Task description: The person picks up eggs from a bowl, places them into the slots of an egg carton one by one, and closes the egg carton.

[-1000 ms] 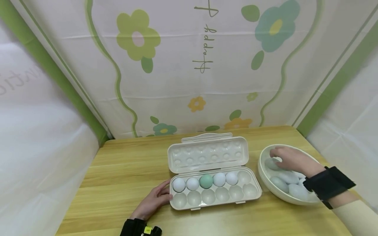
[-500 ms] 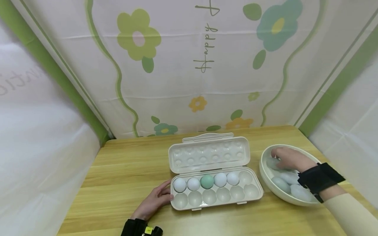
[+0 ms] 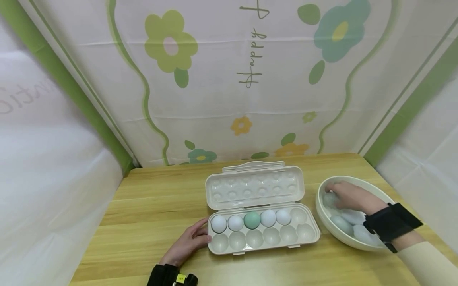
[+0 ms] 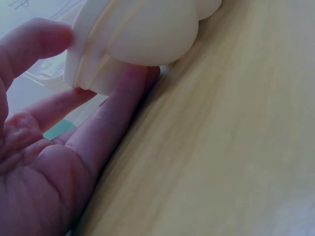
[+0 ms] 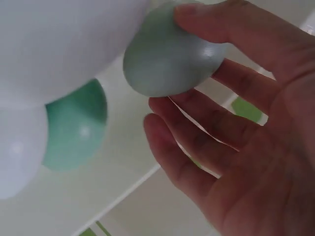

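My right hand (image 3: 352, 196) reaches into the cream bowl (image 3: 322, 220) on the right. In the right wrist view its thumb (image 5: 206, 19) and fingers (image 5: 206, 113) hold a pale grey-green egg (image 5: 167, 54) between them. My left hand (image 3: 186, 244) grips the left end of an open white egg carton (image 3: 262, 240). In the left wrist view the thumb is on the carton's rim and the other fingers (image 4: 106, 118) reach beneath it. White eggs (image 3: 219, 224) and one green egg (image 3: 252, 220) fill much of the back row. The back row's right cup (image 3: 298, 215) and the front cups hold nothing.
More eggs lie in the bowl, among them a pale white one (image 3: 366, 235) and a light green one (image 3: 341, 225). The carton's lid (image 3: 255, 188) leans back, raised. All stands on a wooden table (image 3: 154, 206), with a flower-print cloth (image 3: 211, 91) hanging behind.
The right hand has stayed in the bowl at the same egg, shifting only slightly. My left hand and the carton hold their place; the head view has drifted a little.
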The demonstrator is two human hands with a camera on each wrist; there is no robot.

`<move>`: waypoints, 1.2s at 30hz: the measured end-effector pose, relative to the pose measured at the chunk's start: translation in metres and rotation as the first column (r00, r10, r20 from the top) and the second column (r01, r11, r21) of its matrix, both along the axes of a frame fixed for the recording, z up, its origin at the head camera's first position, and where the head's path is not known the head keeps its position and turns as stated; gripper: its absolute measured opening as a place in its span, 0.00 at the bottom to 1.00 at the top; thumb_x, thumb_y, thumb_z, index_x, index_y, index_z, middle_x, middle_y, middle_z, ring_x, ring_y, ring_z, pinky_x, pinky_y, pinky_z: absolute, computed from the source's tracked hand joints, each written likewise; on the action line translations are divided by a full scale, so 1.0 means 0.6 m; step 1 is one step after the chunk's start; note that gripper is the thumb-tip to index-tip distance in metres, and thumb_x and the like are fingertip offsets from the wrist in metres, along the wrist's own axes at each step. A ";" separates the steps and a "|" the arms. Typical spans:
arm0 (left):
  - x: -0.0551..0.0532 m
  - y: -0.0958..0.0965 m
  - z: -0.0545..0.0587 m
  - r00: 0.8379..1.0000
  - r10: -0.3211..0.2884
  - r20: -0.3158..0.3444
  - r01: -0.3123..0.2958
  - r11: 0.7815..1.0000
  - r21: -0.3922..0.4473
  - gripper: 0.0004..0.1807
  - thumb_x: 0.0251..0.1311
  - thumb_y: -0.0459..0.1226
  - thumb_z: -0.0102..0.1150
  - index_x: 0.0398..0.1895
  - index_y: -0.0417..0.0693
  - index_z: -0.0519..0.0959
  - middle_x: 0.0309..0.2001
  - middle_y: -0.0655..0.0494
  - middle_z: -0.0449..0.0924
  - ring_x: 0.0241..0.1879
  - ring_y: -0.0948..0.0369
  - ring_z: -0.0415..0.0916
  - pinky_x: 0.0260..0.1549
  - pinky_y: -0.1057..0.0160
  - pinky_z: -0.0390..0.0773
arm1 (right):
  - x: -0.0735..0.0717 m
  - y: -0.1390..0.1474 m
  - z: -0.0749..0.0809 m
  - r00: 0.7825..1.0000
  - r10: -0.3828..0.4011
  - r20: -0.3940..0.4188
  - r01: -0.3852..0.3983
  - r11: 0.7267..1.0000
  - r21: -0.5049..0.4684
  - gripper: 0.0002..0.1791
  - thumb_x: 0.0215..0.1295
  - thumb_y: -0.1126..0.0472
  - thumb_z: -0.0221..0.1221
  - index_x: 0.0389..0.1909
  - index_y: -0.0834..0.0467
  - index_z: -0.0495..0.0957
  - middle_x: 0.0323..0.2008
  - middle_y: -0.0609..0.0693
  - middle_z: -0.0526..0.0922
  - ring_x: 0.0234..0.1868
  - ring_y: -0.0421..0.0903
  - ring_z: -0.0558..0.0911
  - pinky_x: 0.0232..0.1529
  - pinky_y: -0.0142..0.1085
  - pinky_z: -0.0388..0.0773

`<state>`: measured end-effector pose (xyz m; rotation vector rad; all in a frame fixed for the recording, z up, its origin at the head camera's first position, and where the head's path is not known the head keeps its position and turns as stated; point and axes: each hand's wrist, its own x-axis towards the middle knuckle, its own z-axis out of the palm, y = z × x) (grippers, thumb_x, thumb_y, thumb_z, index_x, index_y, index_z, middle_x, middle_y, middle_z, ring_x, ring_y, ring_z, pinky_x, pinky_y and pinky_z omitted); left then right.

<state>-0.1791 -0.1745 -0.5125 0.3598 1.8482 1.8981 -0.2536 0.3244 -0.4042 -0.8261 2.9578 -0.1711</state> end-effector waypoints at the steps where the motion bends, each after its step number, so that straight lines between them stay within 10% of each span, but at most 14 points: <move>1: 0.000 0.000 0.000 1.000 0.000 -0.002 0.000 1.000 -0.003 0.34 0.61 0.34 0.54 0.69 0.44 0.53 0.56 0.33 0.71 0.50 0.54 0.73 0.47 0.63 0.74 | 0.005 -0.001 0.003 1.000 0.007 -0.020 -0.007 1.000 0.002 0.19 0.39 0.71 0.64 0.38 0.64 0.78 0.32 0.54 0.80 0.31 0.47 0.74 0.33 0.46 0.75; 18: 0.000 -0.001 0.001 1.000 -0.005 -0.010 0.005 1.000 -0.020 0.34 0.61 0.34 0.54 0.69 0.45 0.53 0.55 0.34 0.72 0.50 0.54 0.72 0.47 0.63 0.74 | 0.067 -0.094 0.076 0.960 0.139 -0.245 -0.134 0.990 0.040 0.23 0.39 0.66 0.68 0.41 0.61 0.77 0.33 0.52 0.77 0.27 0.42 0.74 0.25 0.36 0.75; 36: 0.001 0.000 0.000 1.000 -0.003 -0.012 0.003 1.000 -0.006 0.35 0.60 0.34 0.54 0.69 0.45 0.53 0.54 0.34 0.72 0.50 0.53 0.73 0.47 0.63 0.74 | 0.063 -0.173 0.011 0.964 0.232 -0.129 -0.215 0.967 0.133 0.20 0.41 0.64 0.66 0.38 0.58 0.73 0.23 0.47 0.70 0.21 0.43 0.68 0.21 0.36 0.69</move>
